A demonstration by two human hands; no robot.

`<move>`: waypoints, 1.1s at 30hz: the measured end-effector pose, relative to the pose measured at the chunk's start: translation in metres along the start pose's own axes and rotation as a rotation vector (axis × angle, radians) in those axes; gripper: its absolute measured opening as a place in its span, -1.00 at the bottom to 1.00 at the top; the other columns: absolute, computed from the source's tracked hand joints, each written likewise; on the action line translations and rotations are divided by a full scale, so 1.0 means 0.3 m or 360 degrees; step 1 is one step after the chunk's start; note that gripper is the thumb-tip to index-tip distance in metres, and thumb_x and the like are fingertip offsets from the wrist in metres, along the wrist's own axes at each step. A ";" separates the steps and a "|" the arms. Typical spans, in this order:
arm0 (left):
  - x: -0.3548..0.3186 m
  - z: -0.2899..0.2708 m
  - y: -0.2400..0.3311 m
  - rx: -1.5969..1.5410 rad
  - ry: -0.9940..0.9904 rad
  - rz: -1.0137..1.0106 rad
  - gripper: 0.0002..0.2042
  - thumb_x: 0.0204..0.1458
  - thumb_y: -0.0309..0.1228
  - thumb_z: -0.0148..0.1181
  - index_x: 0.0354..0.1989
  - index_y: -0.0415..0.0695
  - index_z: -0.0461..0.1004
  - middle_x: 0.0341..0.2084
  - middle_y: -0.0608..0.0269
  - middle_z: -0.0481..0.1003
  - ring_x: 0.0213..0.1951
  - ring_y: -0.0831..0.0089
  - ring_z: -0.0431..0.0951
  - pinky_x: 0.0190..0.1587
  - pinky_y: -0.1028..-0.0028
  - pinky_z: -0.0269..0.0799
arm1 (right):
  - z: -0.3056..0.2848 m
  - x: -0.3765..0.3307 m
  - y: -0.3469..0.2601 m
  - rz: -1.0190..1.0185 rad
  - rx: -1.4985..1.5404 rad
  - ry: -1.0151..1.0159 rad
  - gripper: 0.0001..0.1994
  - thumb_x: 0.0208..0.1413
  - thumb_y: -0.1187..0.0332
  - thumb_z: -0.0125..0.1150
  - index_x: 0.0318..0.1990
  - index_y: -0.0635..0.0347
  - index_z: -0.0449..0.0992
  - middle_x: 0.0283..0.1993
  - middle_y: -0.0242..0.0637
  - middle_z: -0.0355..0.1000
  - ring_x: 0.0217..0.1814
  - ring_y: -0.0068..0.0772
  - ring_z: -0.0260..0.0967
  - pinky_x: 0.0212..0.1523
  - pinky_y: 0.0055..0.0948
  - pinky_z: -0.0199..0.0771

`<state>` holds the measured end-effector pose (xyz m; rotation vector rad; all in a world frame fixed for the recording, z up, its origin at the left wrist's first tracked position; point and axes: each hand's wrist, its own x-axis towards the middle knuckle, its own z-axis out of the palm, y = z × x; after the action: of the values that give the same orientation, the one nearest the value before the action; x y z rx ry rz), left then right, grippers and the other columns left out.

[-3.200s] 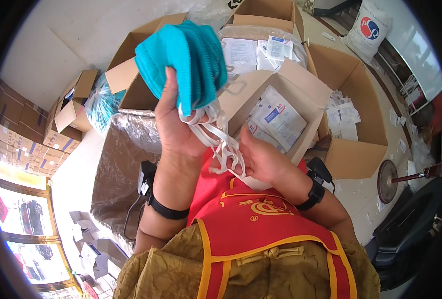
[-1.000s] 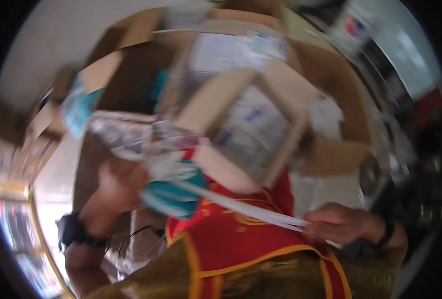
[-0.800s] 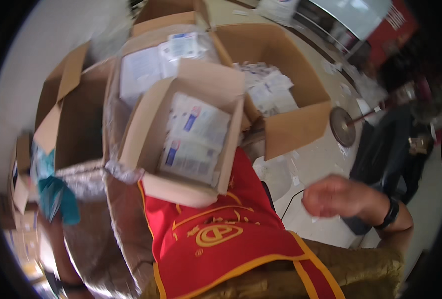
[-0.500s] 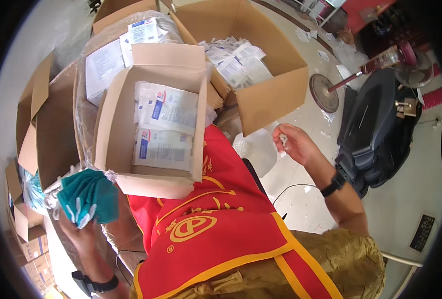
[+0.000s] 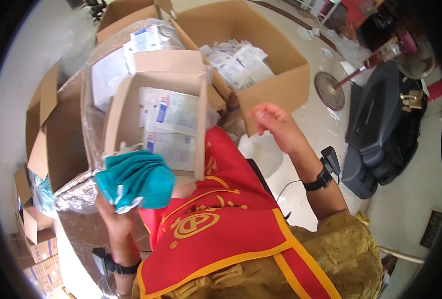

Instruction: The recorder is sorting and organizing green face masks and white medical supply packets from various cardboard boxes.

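Comparing with half a second ago, the right hand (image 5: 275,124) is found raised toward the right box (image 5: 275,84), fingers loosely curled and empty. The teal bundle (image 5: 136,180) stays gripped in the left hand (image 5: 115,219), near the middle box (image 5: 156,124).

Near box (image 5: 119,112): directly ahead of the person, flat packets (image 5: 170,124) lying inside.
Far box (image 5: 275,74): right of the near box, small packets (image 5: 238,60) inside.
Cloth bundle (image 5: 136,180): in the left hand (image 5: 115,217), just before the near box.
Right hand (image 5: 273,124): beside the far box's front wall.
Chair (image 5: 380,124): on the floor, far right.
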<state>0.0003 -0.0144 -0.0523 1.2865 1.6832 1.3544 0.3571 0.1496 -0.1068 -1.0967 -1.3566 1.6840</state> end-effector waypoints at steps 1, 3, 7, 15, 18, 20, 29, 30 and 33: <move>0.005 0.020 0.021 -0.0047 -0.0063 0.0066 -0.65 -0.21 -0.56 0.26 -0.15 -0.32 0.52 -0.21 0.10 0.57 -0.13 0.33 0.56 0.00 0.39 0.41 | 0.078 0.020 -0.030 -0.0215 -0.0100 -0.0209 -0.65 0.13 0.20 0.20 0.01 0.17 0.46 -0.20 -0.38 0.36 -0.21 -0.57 0.31 -0.20 -0.58 0.37; 0.034 0.058 0.060 -0.0016 -0.0166 0.0247 -0.66 -0.20 -0.51 0.31 -0.16 -0.30 0.53 -0.22 0.11 0.57 -0.14 0.31 0.57 -0.03 0.40 0.43 | 0.223 0.040 -0.129 -0.0590 -0.0458 -0.0583 -0.48 -0.01 0.22 0.35 0.11 0.20 0.40 0.01 -0.25 0.30 0.03 -0.42 0.26 -0.01 -0.45 0.33; 0.054 0.034 0.086 0.0467 -0.0255 0.0761 -0.65 -0.18 -0.46 0.37 -0.15 -0.25 0.53 -0.26 0.09 0.56 -0.18 0.25 0.58 -0.10 0.39 0.45 | 0.449 0.020 -0.252 -0.1072 -0.0772 -0.0851 -0.42 -0.07 0.29 0.38 0.15 0.20 0.38 0.19 -0.11 0.24 0.25 -0.21 0.20 0.21 -0.31 0.19; 0.062 -0.030 0.101 0.0425 -0.0344 0.0552 -0.53 -0.07 -0.42 0.35 0.03 -0.23 0.37 -0.15 0.05 0.49 -0.24 0.37 0.55 -0.14 0.40 0.47 | 0.545 0.033 -0.446 -0.0890 -0.0490 -0.0694 -0.71 0.07 0.33 0.28 -0.13 0.29 0.40 -0.19 -0.30 0.41 -0.12 -0.53 0.35 -0.10 -0.52 0.36; 0.039 -0.088 0.101 0.0175 -0.0414 -0.0339 -0.52 -0.07 -0.41 0.36 0.05 -0.22 0.36 -0.18 0.06 0.50 -0.27 0.46 0.55 -0.16 0.44 0.47 | 0.530 0.107 -0.467 -0.0796 -0.0284 -0.0598 -0.72 0.08 0.33 0.27 -0.12 0.26 0.39 -0.27 -0.40 0.40 -0.20 -0.67 0.31 -0.17 -0.59 0.36; 0.011 -0.126 0.039 -0.0174 -0.0028 -0.0280 -0.51 -0.07 -0.41 0.35 0.05 -0.23 0.35 -0.17 0.07 0.50 -0.26 0.42 0.55 -0.17 0.43 0.48 | 0.520 0.147 -0.475 -0.0759 -0.0315 -0.0617 -0.69 0.06 0.34 0.28 -0.10 0.24 0.36 -0.23 -0.38 0.42 -0.19 -0.65 0.33 -0.16 -0.58 0.37; 0.052 -0.013 0.249 0.1541 0.0065 0.1211 -0.39 -0.28 -0.41 0.36 0.09 0.05 0.39 0.22 0.12 0.23 0.28 0.17 0.17 0.29 0.04 -0.09 | 0.612 0.174 -0.423 -0.0322 0.0160 -0.0800 -0.50 0.06 0.47 0.14 0.19 0.26 0.24 0.06 -0.23 0.35 0.04 -0.44 0.36 0.06 -0.44 0.41; 0.061 -0.003 0.242 0.1713 0.0060 0.1264 -0.40 -0.28 -0.43 0.32 0.08 0.07 0.39 0.24 0.15 0.23 0.29 0.19 0.16 0.30 0.01 -0.15 | 0.610 0.176 -0.413 -0.0211 0.0254 -0.0839 -0.52 0.08 0.45 0.15 0.18 0.26 0.25 0.03 -0.25 0.36 0.02 -0.46 0.37 0.03 -0.45 0.42; 0.052 -0.019 0.282 0.1553 -0.0043 0.1183 -0.46 -0.24 -0.50 0.22 0.06 0.02 0.41 0.21 0.16 0.26 0.28 0.21 0.18 0.29 0.01 -0.12 | 0.598 0.179 -0.387 0.0064 0.0421 -0.0947 -0.54 0.10 0.41 0.15 0.17 0.26 0.26 0.03 -0.24 0.37 0.03 -0.44 0.38 0.01 -0.43 0.44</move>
<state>0.0158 -0.0018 0.0316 2.6560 2.0122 0.7921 0.1726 0.1528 0.0136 -0.4861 -1.3986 2.2520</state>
